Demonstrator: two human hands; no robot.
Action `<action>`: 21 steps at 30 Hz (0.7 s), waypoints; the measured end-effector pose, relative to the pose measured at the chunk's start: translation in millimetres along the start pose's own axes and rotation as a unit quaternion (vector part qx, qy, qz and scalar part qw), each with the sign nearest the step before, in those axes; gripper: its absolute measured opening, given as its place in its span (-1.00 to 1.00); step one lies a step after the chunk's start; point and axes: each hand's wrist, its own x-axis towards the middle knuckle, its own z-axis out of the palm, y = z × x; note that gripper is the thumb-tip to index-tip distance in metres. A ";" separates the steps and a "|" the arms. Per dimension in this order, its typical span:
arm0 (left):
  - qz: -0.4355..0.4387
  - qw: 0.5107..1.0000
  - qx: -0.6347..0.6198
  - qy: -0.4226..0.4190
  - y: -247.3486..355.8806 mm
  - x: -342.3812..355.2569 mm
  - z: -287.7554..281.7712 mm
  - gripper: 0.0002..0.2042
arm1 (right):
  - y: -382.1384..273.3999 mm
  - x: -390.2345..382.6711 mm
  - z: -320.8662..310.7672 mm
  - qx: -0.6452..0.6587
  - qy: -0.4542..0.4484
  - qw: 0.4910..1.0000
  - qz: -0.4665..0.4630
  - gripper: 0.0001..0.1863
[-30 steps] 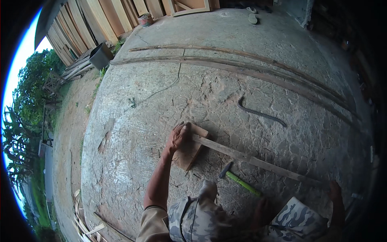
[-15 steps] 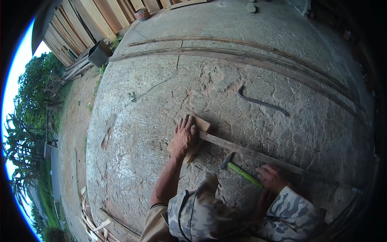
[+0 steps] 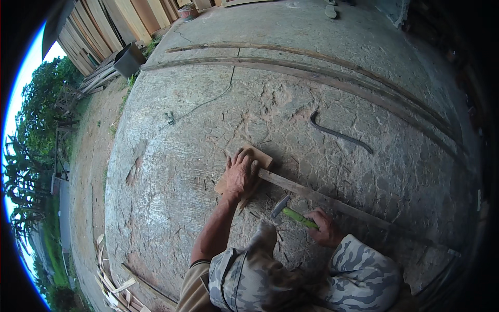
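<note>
My left hand (image 3: 241, 174) lies flat with its fingers a little apart on a short light-brown wooden board (image 3: 259, 156), its thumb at the right side. Under that hand is the joint with a long narrow wooden strip (image 3: 322, 198), which runs off to the lower right; the palm hides part of it. Closed round the green handle of a hammer (image 3: 295, 215) is my right hand (image 3: 325, 229). The hammer's grey metal head points left, below the strip and apart from the board.
A dark curved metal bar (image 3: 340, 134) lies on the rough concrete floor (image 3: 171, 171). Beyond it, long wooden beams (image 3: 291, 65) cross the floor. A thin cord (image 3: 202, 105) trails at the left. Wood offcuts (image 3: 122, 286) lie at the lower left, and planks (image 3: 99, 31) lean at the far left.
My right hand has moved left and closed farther up the hammer's handle, bringing the hammer left with it. My left hand stays on the board.
</note>
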 end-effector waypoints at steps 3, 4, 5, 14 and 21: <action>-0.023 0.999 -0.042 0.006 -0.4 8.3 1.0 -0.67 | -15.4 20.5 -2.1 0.071 0.053 0.996 0.007 -0.47; -0.015 0.999 -0.046 0.018 -0.6 10.8 -0.1 -0.69 | -19.2 27.4 -3.7 0.084 0.038 0.995 0.046 -0.43; -0.009 0.998 -0.053 0.030 -1.2 13.2 -2.3 -0.70 | -22.5 33.4 -6.4 0.094 0.015 0.990 0.107 -0.39; 0.033 0.998 -0.016 0.042 -0.8 12.1 -7.3 -0.74 | -33.3 60.6 -24.2 -0.101 0.078 0.989 -0.078 -0.25; 0.000 0.999 -0.016 0.035 -12.3 12.1 10.9 -0.69 | -39.4 68.8 -26.2 -0.140 0.045 0.985 -0.089 -0.21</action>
